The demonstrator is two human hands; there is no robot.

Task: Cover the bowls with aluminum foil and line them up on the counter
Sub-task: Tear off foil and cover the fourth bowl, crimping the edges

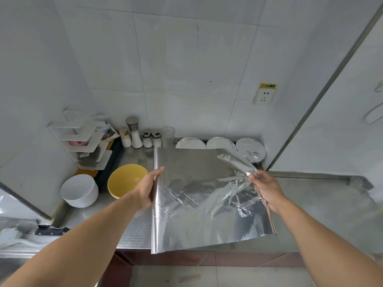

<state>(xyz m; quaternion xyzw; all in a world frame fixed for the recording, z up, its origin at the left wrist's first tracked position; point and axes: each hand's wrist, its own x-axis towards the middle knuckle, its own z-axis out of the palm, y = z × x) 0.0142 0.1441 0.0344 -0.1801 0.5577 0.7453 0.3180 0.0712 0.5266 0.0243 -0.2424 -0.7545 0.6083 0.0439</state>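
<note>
While hands hold foil sheet [199,195] | yellow bowl [126,179] left | covered bowls [219,142] behind

White tiled walls [186,59], wall socket [264,96], steel counter [323,214], prob. tile floor [228,276].
</note>
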